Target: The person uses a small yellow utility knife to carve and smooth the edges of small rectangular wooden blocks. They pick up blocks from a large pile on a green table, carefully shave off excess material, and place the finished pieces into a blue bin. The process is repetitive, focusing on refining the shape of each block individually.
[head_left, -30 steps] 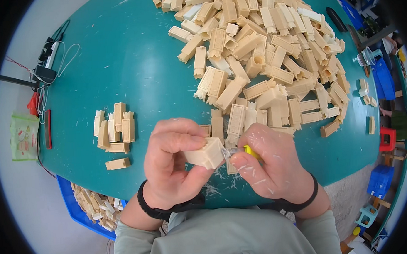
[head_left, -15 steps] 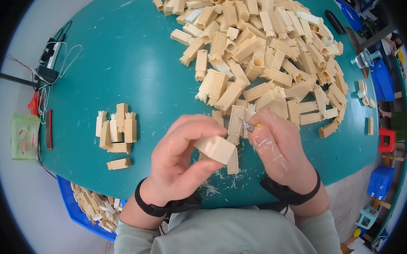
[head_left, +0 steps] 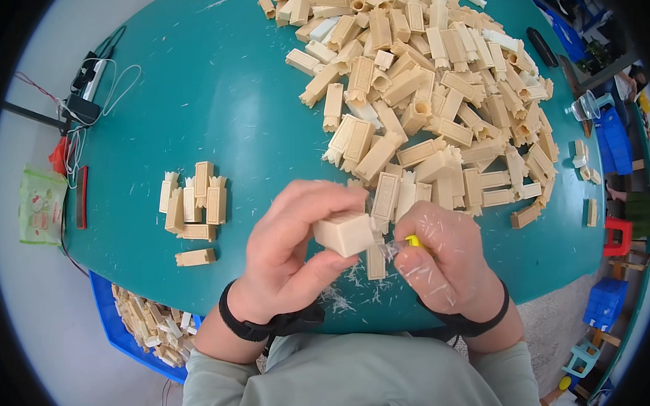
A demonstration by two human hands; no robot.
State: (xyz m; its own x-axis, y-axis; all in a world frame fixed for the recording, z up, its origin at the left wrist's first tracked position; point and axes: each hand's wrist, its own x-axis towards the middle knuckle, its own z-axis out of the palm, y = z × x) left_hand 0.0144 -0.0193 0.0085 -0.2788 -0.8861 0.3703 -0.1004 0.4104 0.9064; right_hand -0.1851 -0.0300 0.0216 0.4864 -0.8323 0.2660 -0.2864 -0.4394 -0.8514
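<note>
My left hand (head_left: 291, 248) grips a cream plastic block (head_left: 344, 233) between thumb and fingers, its smooth end turned toward me. In my right hand (head_left: 443, 259), closed around its yellow handle, is a small craft knife (head_left: 412, 243); its blade, blurred, points left close to the block's right edge. Whether blade and block touch, I cannot tell. Thin pale shavings (head_left: 336, 298) lie on the green table below and cling to my right thumb. Just beyond my hands spreads a big heap of similar hollow blocks (head_left: 414, 90), with frilled ends and framed side panels.
A small group of blocks (head_left: 193, 201) lies at left on the green table (head_left: 134, 146). A blue bin (head_left: 112, 314) of blocks sits below the left edge. A power strip (head_left: 95, 79) with cables is far left. At right are a clear cup (head_left: 585, 106) and a black object (head_left: 541, 47).
The knife has swung lower, with more of its yellow handle showing. My left hand has tilted the block to a more level position. The whole view has shifted slightly.
</note>
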